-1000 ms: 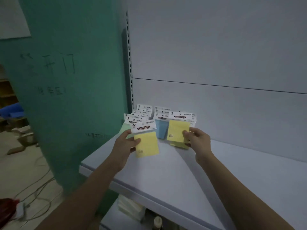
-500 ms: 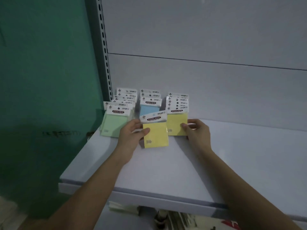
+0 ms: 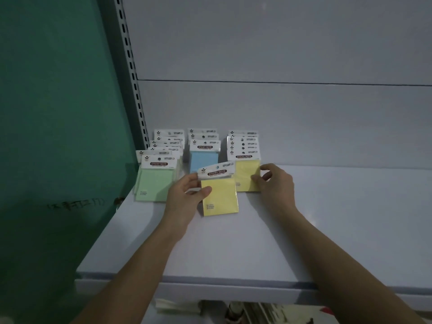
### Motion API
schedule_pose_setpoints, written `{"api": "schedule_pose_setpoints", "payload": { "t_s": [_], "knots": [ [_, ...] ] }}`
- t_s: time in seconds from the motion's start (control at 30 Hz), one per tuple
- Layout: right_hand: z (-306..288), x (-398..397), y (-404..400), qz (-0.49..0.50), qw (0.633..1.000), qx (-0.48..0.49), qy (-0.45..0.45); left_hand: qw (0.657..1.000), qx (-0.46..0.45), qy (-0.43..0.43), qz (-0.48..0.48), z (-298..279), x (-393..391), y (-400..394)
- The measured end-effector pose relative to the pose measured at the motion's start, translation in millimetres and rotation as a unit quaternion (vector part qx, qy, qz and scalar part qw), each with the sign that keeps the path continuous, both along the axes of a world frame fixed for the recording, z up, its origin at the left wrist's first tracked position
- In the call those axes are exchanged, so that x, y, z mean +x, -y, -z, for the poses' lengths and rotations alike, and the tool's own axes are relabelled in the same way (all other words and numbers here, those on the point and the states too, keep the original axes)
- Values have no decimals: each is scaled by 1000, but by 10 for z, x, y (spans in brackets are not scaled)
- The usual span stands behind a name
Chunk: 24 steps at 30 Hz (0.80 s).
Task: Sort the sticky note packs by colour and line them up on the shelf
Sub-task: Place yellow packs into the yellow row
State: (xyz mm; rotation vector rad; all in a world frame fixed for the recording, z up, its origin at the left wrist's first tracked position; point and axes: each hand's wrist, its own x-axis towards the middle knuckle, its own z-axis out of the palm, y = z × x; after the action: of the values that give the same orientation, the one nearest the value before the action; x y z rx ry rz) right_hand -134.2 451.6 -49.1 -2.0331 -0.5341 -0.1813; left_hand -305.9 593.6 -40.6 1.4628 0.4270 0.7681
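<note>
Two hands meet near the middle of the frame, over the front half of a pale grey shelf (image 3: 257, 249). Our left hand (image 3: 184, 195) pinches a yellow pack (image 3: 221, 199) along its left edge, thumb on the face and fingers curled behind, so the pack sits a little tilted, its white header card leaning to the right. We cannot tell whether its lower edge touches the shelf. Our right hand (image 3: 275, 183) is just to the right, fingers loosely bent, thumb and forefinger closed on the right edge of the front pack of the yellow row (image 3: 246, 174).

Three rows run back from the hands toward the rear panel (image 3: 292, 118), each with its packs overlapping so that only the header cards of the ones behind show. At left centre is the green row (image 3: 155, 183), touching the slotted upright (image 3: 135, 90) at its far end; the blue row (image 3: 203, 157) stands between it and the yellow row, and the held pack covers the lower part of the front blue pack.

Left of the upright, a green wall (image 3: 53, 113) fills the left of the frame, with dark writing low down. Below the shelf's front lip, at bottom centre, some dim goods (image 3: 233, 312) show, too dark to name.
</note>
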Motion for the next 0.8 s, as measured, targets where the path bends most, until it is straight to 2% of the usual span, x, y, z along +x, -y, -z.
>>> {"api": "schedule_pose_setpoints", "payload": {
  "t_s": [0.17,0.23,0.3,0.4,0.47,0.8],
  "knots": [
    [-12,34,61,1,1000,-2,-8,1000,4,-10,-4,-6,-11,17],
    [-40,82,150,26,999,-22,14,1000,10,-20,-10,-14,-14,31],
    [-44,164,270,53,994,-93,38,999,23,-36,-20,-16,11,53],
    [2,226,373,53,962,-266,44,996,50,-73,-32,-31,133,93],
    [28,211,372,33,947,-316,47,994,59,-84,-25,-47,261,143],
    [67,201,346,23,939,-339,57,982,164,-75,-61,-65,884,284]
  ]
}}
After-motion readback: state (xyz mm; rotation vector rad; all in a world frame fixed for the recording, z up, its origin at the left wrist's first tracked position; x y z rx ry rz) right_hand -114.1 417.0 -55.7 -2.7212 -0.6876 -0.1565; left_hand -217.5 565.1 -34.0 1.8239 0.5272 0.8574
